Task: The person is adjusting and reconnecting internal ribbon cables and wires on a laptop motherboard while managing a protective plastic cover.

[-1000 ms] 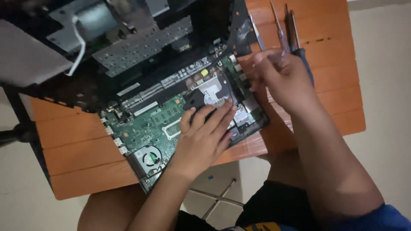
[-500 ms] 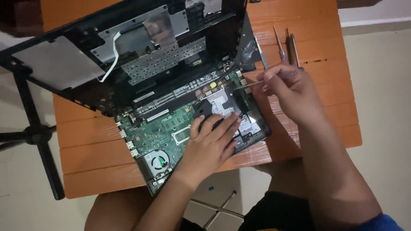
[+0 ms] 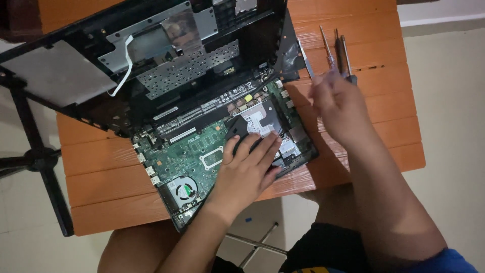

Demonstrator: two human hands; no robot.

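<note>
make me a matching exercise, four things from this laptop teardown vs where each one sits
Things:
1. cooling fan
2. left hand
3. right hand
4. white ribbon cable

Places:
A. by the screwdrivers on the orange table
B. on the raised upper cover
C. near corner of the green board
D. flat on the drive bay

Pairs: 1-C, 2-D, 3-A, 4-B
</note>
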